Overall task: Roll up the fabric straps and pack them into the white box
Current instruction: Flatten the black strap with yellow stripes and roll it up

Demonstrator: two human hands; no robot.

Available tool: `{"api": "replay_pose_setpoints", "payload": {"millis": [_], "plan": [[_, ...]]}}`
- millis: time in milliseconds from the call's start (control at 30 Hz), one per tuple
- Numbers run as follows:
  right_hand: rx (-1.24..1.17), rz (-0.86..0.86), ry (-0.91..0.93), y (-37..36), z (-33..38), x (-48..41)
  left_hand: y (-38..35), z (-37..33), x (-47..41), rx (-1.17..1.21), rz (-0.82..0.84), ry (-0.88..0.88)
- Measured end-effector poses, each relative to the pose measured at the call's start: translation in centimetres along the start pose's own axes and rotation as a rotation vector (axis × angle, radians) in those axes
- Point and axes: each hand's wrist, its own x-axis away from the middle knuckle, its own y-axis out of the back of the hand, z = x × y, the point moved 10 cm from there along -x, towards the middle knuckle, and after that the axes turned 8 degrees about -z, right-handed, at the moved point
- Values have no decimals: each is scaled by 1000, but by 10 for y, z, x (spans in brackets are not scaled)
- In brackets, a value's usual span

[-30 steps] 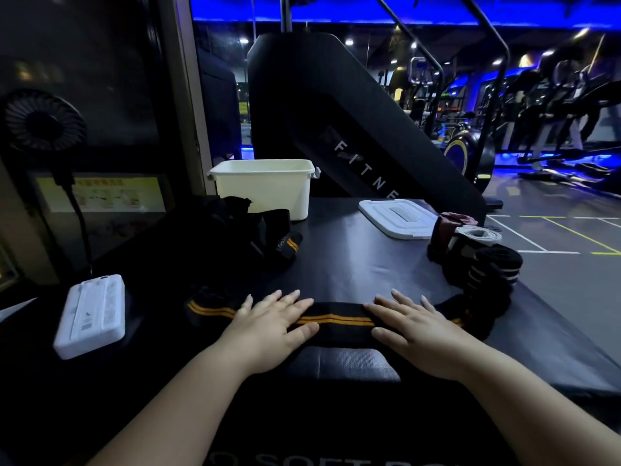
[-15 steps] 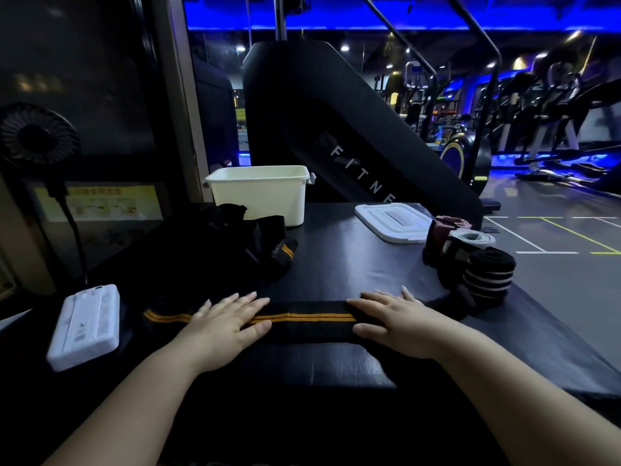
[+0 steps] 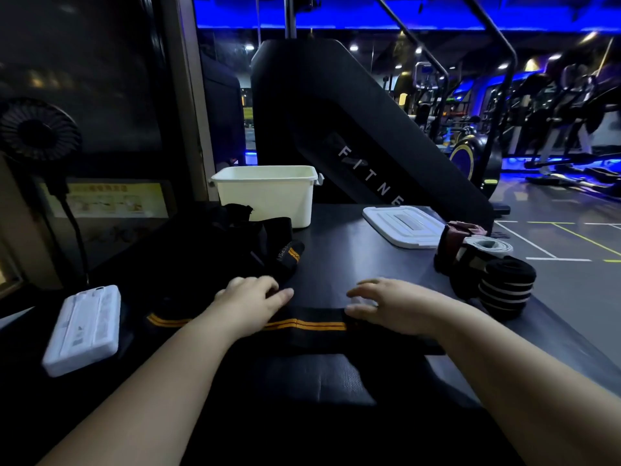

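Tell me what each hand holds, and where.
Nothing is gripped: the left hand and right hand lie open over the middle of the black strap; contact is blurred.

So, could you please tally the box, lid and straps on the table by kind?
Box: 1
Lid: 1
Rolled straps: 3
Flat strap: 1
Loose heap: 1, its straps too dark to count
Total: 7

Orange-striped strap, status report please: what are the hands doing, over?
Left hand and right hand open, over the strap. Strap flat, not yet rolled. White box open at back; loose strap pile lies in front of it.
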Motion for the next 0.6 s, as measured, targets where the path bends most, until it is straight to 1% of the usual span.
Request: {"api": "replay_pose_setpoints", "payload": {"millis": [133, 200, 267, 367, 467, 533, 600], "plan": [[-123, -72, -40, 8, 13, -43, 12, -9, -34, 137, -213, 71], [-186, -92, -96, 6, 11, -66, 13, -13, -51, 147, -253, 109], [-318, -103, -154, 1, 6, -86, 6, -16, -68, 106, -244, 138], [-610, -110, -252, -15, -5, -105, -15, -17, -87, 18, -186, 173], [-1078, -145, -392, -37, -16, -112, -19, -11, -98, 5, -219, 196], [-1324, -140, -453, -46, -18, -113, -12, -7, -101, 100, -276, 175], [-1434, -121, -471, -49, -18, -115, -5, -8, -98, 260, -327, 130]]}}
